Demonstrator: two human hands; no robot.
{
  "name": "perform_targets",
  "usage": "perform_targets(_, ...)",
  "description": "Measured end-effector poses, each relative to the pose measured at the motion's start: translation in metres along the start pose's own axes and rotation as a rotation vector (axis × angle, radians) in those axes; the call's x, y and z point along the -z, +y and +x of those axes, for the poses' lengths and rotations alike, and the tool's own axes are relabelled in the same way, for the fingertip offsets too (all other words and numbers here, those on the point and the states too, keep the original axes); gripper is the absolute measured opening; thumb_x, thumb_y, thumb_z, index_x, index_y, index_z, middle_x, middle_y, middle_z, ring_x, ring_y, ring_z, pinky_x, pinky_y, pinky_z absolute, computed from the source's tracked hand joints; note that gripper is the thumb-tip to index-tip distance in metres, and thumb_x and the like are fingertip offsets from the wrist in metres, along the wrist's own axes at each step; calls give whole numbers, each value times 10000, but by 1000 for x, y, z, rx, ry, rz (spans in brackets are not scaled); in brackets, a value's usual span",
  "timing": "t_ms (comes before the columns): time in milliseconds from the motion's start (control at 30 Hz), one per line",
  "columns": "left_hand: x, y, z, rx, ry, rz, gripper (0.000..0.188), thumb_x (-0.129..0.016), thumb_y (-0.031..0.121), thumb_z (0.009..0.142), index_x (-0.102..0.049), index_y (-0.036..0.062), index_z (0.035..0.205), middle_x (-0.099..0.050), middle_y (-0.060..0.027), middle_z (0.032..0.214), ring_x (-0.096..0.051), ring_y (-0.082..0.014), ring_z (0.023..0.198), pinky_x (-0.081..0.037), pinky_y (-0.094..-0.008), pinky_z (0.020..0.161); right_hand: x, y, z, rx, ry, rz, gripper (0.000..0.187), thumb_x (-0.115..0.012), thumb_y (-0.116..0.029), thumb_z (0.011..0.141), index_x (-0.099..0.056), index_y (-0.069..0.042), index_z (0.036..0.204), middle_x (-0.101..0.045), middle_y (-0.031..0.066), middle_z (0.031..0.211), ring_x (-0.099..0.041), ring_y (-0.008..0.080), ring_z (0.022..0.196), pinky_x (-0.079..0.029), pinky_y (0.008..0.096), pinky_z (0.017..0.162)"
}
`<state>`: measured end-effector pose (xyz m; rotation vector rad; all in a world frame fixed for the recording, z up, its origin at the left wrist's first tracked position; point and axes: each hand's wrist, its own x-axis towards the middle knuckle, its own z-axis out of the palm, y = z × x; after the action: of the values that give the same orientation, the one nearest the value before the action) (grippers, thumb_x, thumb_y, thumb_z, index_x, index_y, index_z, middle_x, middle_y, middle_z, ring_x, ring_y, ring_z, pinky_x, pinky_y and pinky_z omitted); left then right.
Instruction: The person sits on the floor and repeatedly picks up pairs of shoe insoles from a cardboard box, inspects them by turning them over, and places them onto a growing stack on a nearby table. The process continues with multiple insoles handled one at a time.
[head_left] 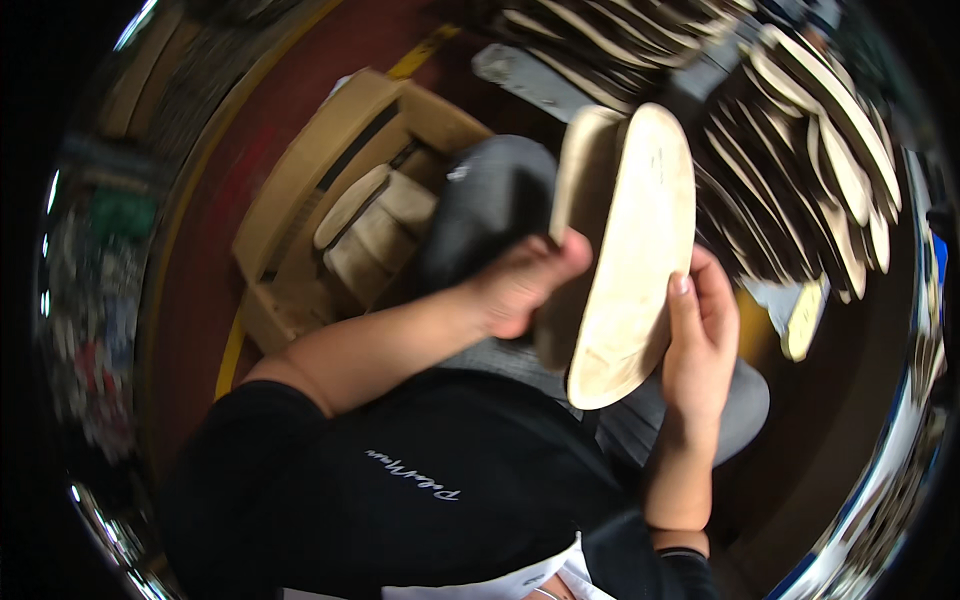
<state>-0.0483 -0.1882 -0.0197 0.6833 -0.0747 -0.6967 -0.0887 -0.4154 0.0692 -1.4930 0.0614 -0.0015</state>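
Observation:
A pale, sole-shaped insole [640, 250] stands nearly upright in front of me, tilted slightly right at the top. My right hand [702, 335] grips its right edge, the thumb on the pale face and the fingers mostly behind. A second insole [580, 165] stands just left of it, dark on the side facing the first. Whether my right fingers reach this one is hidden. Smeared by motion, my left hand [525, 285] is beside the second insole's lower left edge. Its digits are spread apart, one tip overlapping that edge; nothing shows clearly within its grasp.
Left of my dark-clad knee [490, 200] stands an open cardboard box [285, 215] with several pale insoles [375, 225] inside. Rows of dark-and-pale insoles [790, 180] stand at the far right, with more insoles [620, 40] at the top. A yellow line [425, 52] crosses the reddish floor.

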Motion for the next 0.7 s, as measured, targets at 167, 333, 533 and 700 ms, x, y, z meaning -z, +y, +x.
perform_targets(167, -43, 12, -8, -180, 165, 77, 566, -916, 167, 1055, -711, -2, 1555, -826, -145, 1395, -785, -229, 1289, -628, -433, 1140, -32, 28, -4, 293, 103, -619, 298, -744, -80, 1170, -735, 40, 1442, -704, 111, 1334, -627, 177, 1119, -550, 324, 997)
perform_targets(333, -4, 93, -38, -334, 291, 260, 476, -953, 97, 999, -762, -27, 1418, -862, -155, 1242, -861, -244, 1099, -724, -437, 1021, -38, 24, -2, 258, 142, -326, 798, -813, -72, 1121, -433, -51, 1823, -583, 139, 1648, -586, 162, 1224, -550, 317, 1081)
perform_targets(533, 157, 225, -123, -131, 502, 962, 547, -903, 78, 1052, -656, -18, 1530, -813, -98, 1396, -784, -161, 1236, -658, -395, 1108, -10, 41, 2, 135, 43, -318, 462, -721, -137, 1211, -623, 9, 1638, -709, 133, 1526, -694, 150, 1252, -656, 289, 960)
perform_targets(700, 365, 153, -162, 250, 622, 1231, 547, -948, 205, 1030, -717, -8, 1477, -826, -153, 1342, -741, -246, 1255, -568, -416, 1138, 4, 65, 0, -66, -9, -222, 414, -714, -115, 1216, -655, 36, 1597, -757, 100, 1430, -702, 117, 1253, -548, 261, 1079)
